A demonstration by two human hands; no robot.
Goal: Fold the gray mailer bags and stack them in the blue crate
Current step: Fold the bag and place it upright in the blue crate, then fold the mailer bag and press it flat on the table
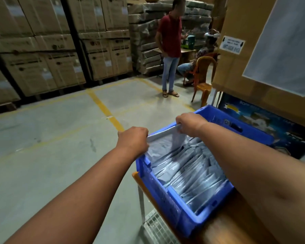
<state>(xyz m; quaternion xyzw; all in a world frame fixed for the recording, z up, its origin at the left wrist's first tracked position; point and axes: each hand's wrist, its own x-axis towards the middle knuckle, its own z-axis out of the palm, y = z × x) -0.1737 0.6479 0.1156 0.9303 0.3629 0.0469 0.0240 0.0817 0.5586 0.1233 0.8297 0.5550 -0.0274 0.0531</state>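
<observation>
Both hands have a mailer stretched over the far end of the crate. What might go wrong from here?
The gray mailer bag, pinched by the left hand and right hand, hangs over the blue crate's far corner, so it may drop outside. The stacked mailers lie slanted and may slide. The crate sits near the table edge.

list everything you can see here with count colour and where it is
mailer bag: one, gray, held stretched over the crate's far end
folded mailer bags: many, gray, stacked inside the crate
crate: one, blue, on the table at right
table: one, brown wood, under the crate
cardboard boxes: many, brown, stacked along the left wall
large carton: one, brown, right of the crate
plastic chair: one, orange, behind the crate
standing person: one, red shirt, blue jeans, background
seated person: one, partly hidden, beside the chair
floor lines: several, yellow, on the gray floor
left hand: grips the bag's left edge
right hand: grips the bag's right edge
</observation>
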